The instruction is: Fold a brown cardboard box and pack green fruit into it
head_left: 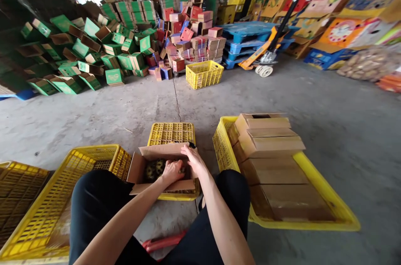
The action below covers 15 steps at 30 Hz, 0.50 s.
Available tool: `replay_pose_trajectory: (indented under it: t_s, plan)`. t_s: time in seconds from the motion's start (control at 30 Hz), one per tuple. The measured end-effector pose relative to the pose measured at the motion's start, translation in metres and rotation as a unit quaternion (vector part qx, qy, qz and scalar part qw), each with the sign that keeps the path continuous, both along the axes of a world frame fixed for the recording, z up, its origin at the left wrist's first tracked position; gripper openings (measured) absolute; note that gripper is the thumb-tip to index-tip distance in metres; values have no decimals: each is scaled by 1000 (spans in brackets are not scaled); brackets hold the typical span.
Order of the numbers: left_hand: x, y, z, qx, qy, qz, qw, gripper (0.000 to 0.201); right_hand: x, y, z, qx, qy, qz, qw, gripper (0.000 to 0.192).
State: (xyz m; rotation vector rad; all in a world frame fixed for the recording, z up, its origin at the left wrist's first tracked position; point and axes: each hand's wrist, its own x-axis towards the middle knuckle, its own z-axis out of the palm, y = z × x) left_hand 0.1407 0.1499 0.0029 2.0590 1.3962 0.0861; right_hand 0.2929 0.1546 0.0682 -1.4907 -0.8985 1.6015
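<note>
An open cardboard box [135, 168] with raised flaps rests on an upturned yellow crate [171, 132] between my knees. Inside lie several dark, rounded items with yellowish marks [151, 170]; I cannot tell their kind. My left hand [172, 172] reaches into the box, fingers curled around one dark rounded item [182, 170] near the right end. At the box's right end my right hand [193, 158] has its fingers stretched out over the far right corner, by the flap. Nothing shows in its grasp. A small black object [192, 145] lies just behind its fingers.
To the right a yellow crate [341, 224] holds several closed cardboard boxes [275, 171]. Yellow crates [103, 152] stand on the left. Ahead are another yellow crate [204, 75], heaped green cartons [114, 76], blue pallets [247, 31] and an orange pallet jack [253, 59].
</note>
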Motion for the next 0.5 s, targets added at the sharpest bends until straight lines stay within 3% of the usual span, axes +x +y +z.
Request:
replay_pose_trajectory:
  t_s: [0.23, 0.37, 0.5]
  plan:
    - [-20, 14, -11, -25, -105, 116, 987, 39, 2, -7, 4, 15, 16, -4, 1000, 63]
    - [-36, 15, -16, 1, -55, 161, 985, 35, 2, -6, 4, 13, 19, -1, 1000, 59]
    - [-35, 3, -21, 6, 8, 155, 988, 49, 2, -6, 5, 12, 22, 2, 1000, 52]
